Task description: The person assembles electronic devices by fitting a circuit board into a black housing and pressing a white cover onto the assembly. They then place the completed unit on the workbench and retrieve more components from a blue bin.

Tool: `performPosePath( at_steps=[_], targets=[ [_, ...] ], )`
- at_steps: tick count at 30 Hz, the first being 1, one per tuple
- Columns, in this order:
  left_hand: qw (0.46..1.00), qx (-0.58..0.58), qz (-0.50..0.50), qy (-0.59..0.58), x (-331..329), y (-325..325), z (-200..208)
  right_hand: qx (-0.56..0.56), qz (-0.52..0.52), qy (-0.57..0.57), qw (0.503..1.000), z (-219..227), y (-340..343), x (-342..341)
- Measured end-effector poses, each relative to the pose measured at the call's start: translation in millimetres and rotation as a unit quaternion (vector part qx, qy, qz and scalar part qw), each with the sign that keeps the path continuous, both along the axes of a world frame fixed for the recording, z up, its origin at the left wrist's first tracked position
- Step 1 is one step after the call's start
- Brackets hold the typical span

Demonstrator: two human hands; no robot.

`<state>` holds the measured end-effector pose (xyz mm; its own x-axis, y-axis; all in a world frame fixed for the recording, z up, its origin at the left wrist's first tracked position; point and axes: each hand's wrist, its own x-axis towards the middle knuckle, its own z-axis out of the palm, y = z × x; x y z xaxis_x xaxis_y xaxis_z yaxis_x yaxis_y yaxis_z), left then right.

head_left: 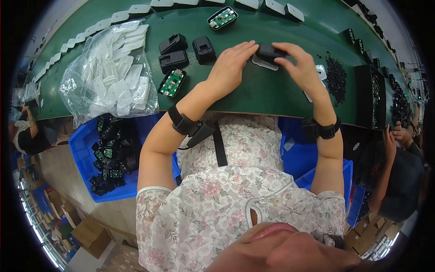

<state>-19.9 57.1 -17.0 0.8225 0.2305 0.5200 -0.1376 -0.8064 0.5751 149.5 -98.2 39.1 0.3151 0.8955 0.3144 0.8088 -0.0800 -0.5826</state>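
A black plastic housing [268, 52] is pinched between the thumb and fingers of my right hand [300, 65]. Under it on the green table lies a pale flat plate [265, 64], partly hidden by the housing. My left hand [232, 66] rests with its fingers stretched out, the tips beside the left side of the housing and plate. To its left stand several black housings, one of them an upright charger-like case [204, 49]. An open case with a green circuit board [172, 83] sits nearer the edge, and another open case [222, 18] lies farther back.
A clear bag of white plastic plates [118, 75] fills the left side. Pale-topped cases [120, 17] line the far edge. At right are a heap of small black parts [336, 78] and a black box [370, 96]. A blue bin [86, 158] of circuit-board cases stands below.
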Motion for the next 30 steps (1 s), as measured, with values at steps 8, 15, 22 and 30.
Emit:
performPosePath(
  at_steps=[8,15,22,30],
  targets=[
    [0.993,0.063,-0.021,0.096,13,-20,36,0.080,-0.131,0.218,0.964,15,-26,17],
    [0.966,0.218,-0.141,0.016,31,-12,30,0.132,-0.169,0.280,0.936,9,-46,17],
    [0.926,0.345,-0.124,0.095,30,-10,28,0.141,-0.192,0.317,0.918,8,-58,9],
    [0.967,0.242,-0.016,0.076,24,-22,18,0.094,-0.156,0.245,0.952,-2,-56,-9]
  ],
)
